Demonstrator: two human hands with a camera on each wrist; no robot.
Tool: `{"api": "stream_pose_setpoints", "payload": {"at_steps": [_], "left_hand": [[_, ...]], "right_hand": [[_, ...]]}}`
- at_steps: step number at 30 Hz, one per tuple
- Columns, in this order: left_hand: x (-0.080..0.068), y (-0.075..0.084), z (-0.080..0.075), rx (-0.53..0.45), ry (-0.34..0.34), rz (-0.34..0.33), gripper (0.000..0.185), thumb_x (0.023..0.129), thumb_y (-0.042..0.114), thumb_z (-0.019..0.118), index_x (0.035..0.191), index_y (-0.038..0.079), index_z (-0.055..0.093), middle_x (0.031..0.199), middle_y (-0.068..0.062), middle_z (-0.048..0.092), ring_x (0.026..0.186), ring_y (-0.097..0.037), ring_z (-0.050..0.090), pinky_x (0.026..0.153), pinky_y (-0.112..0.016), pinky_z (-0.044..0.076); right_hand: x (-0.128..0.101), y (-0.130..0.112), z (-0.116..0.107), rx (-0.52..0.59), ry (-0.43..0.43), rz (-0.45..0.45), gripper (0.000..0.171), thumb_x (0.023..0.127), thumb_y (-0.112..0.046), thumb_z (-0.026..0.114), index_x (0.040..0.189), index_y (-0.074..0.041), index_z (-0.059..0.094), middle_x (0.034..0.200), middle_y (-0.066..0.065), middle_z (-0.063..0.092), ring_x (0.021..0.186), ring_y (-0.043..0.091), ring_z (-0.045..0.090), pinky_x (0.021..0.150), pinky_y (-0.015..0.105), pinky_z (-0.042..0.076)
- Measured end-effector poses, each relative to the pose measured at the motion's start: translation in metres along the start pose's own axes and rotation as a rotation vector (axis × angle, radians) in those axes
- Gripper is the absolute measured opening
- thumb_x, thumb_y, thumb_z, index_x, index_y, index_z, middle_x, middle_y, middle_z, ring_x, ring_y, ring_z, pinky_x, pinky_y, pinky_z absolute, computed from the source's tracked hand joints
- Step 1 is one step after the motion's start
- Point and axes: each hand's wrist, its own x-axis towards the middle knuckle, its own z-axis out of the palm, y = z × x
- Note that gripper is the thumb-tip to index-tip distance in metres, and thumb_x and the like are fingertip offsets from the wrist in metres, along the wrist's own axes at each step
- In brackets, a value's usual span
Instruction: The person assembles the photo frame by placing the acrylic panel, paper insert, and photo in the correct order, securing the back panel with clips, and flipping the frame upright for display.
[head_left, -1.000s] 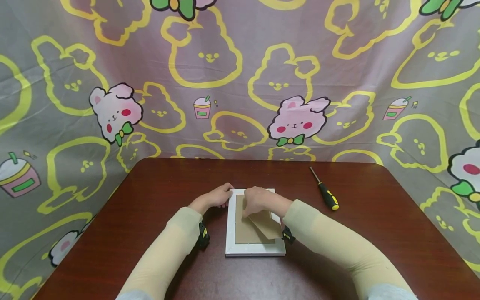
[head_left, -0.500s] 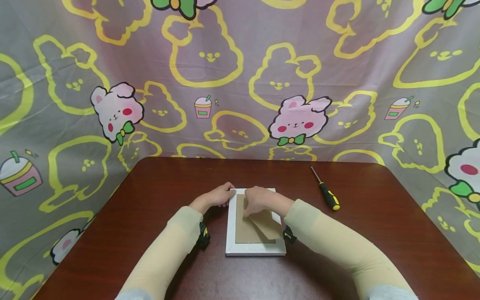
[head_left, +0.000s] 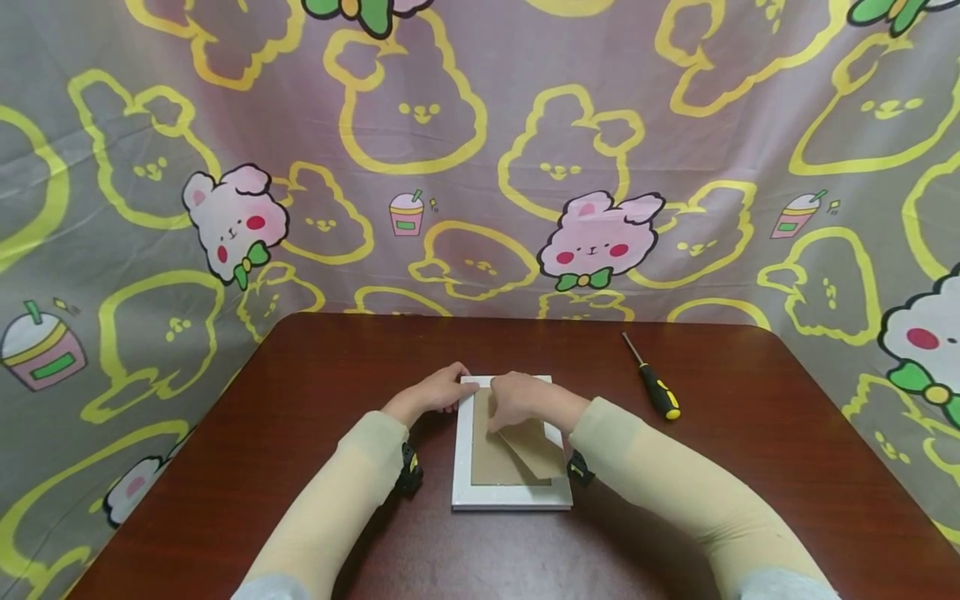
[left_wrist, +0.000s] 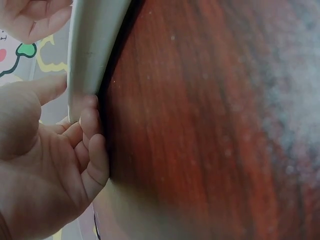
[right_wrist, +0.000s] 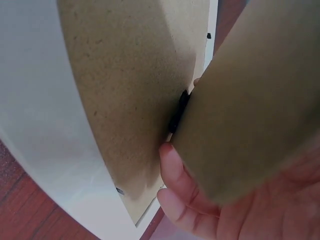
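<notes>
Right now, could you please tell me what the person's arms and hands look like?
The left hand and right hand are bare and ungloved. The left sleeve and right sleeve are pale cream with wide cuffs, and light grey fabric shows beyond each at the bottom edge. A small black device with yellow marks sits beside each cuff.

Near edge of the table (head_left: 337,350) slips out the bottom of the head view, while the right hand (head_left: 517,400) blots out part of the backing board (head_left: 491,462) and the raised cardboard flap (head_left: 540,450) masks a right-side stretch of the white frame (head_left: 510,498). Right wrist now: a dark piece (right_wrist: 180,112) partly hidden by the flap, too murky to name, and the hand's exact grip can't be told! Toward the table's far right corner, the screwdriver (head_left: 658,393) has a tip too small to read.
</notes>
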Motion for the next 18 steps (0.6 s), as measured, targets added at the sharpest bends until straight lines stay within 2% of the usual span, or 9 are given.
{"api": "stream_pose_setpoints", "payload": {"at_steps": [18], "left_hand": [[-0.0017,0.0009,0.0002,-0.001,-0.008,0.0,0.033,0.099,0.029,0.056,0.118,0.003,0.049,0.072,-0.005,0.053,0.061,-0.015,0.049,0.055,-0.027,0.04]], "right_hand": [[0.0007,-0.001,-0.0017,0.017,-0.03,0.02,0.034,0.078,-0.031,0.078,0.089,-0.007,0.056,0.074,0.002,0.055,0.068,0.016,0.05,0.063,0.029,0.041]]}}
